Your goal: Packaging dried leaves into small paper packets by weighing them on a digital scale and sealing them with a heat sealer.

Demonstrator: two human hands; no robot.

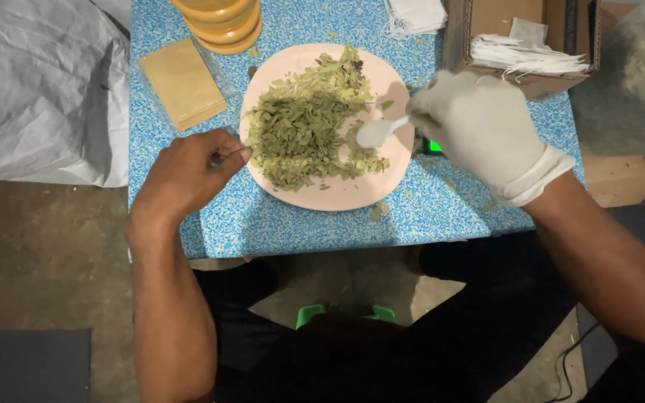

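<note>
– Where do the dried leaves (304, 130) lie?
– Heaped on a pink plate (337, 195) in the middle of a small table (263, 220) with a blue speckled top, over a bare concrete floor (39, 254).
– And the hands?
– The right hand (479, 123), in a white glove, curls its fingers around a white spoon (378, 133) whose bowl rests at the heap's edge. The bare left hand (192, 172) sits at the plate's rim, fingers pinched on something small; what it is cannot be told.
– Around them?
– A cardboard box (531, 45) of white sachets, and crumpled white sheeting (39, 89) to the left.
</note>
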